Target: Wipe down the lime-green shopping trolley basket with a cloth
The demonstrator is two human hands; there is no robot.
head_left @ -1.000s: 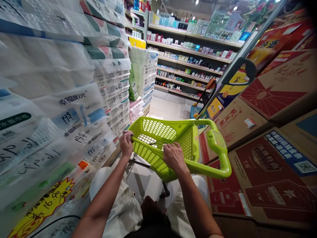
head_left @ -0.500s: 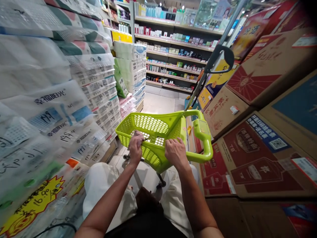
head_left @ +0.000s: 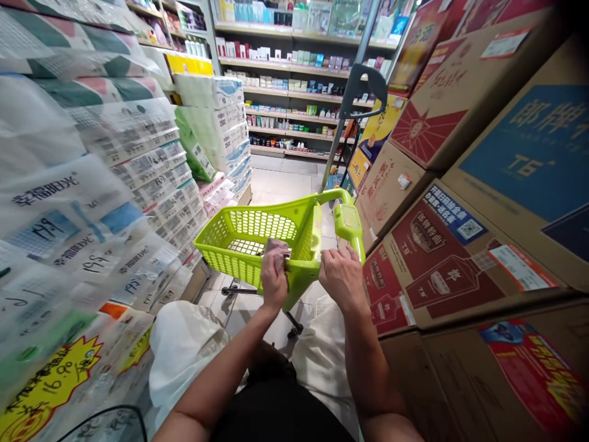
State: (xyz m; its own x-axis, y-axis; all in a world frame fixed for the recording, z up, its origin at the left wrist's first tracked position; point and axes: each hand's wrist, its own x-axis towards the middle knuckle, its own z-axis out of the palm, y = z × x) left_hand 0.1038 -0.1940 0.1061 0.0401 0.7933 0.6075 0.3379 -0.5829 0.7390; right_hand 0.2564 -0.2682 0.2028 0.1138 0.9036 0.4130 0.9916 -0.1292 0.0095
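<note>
A lime-green shopping cart (head_left: pixel 234 267) with a perforated basket stands crosswise before me, its handle loop to the right. My left hand (head_left: pixel 275 276) is closed on a crumpled pinkish-grey cloth (head_left: pixel 277 247), at the basket's near rim close to the handle end. My right hand (head_left: pixel 341 274) has its fingers curled over the near side bar of the handle. Part of that bar is hidden under the hand. On the handle sits a flat, pale-green panel (head_left: pixel 348 219).
Packs of tissue paper (head_left: pixel 41 190) are piled along the left. Cardboard cartons (head_left: pixel 442 264) rise close on the right. A grey pole with a dark loop handle (head_left: pixel 363 92) leans beyond the cart. Shelves of small boxes (head_left: pixel 294 92) cross the back, past a tiled floor (head_left: pixel 280 178).
My left hand with the cloth has moved right along the near rim. My right hand has shifted from the rim onto the handle bar. The view has turned somewhat to the right.
</note>
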